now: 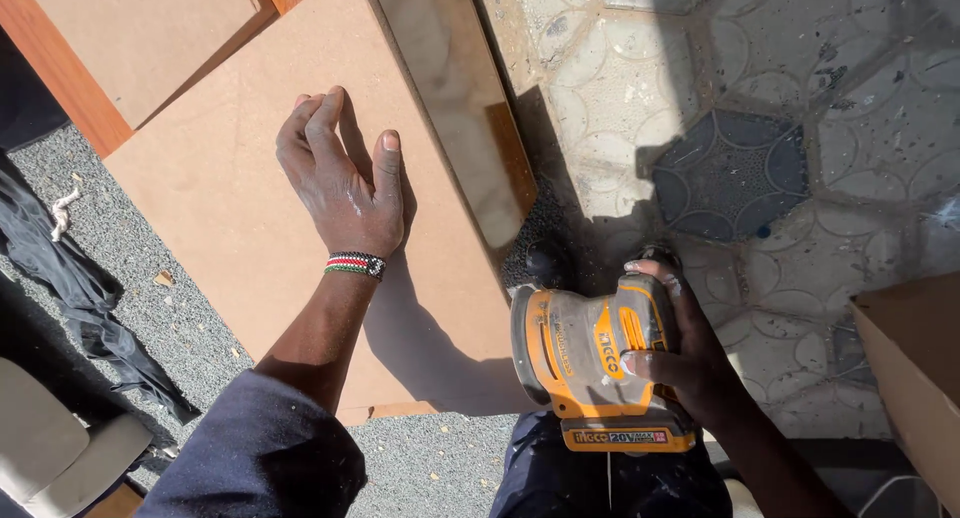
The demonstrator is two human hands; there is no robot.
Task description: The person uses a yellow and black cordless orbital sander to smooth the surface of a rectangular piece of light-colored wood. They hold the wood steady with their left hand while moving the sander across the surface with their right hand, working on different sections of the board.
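My left hand (pixel 338 175) lies flat, fingers together, on a large brown fibreboard panel (pixel 220 218) that rests tilted over the ground. A beaded band circles that wrist. My right hand (pixel 690 348) grips an orange and black cordless sander (pixel 590 363), held off the panel's lower right corner, over my dark trousers. The sander's pad is turned away and hidden from me.
A glossy brown board (pixel 455 108) leans along the panel's right edge. More boards with an orange-brown frame (pixel 60 68) lie at the upper left. Patterned paving (pixel 760 128) fills the right, grey gravel (pixel 170 318) the left. A cardboard box (pixel 915 368) sits at the right edge, dark cloth (pixel 70 288) at the left.
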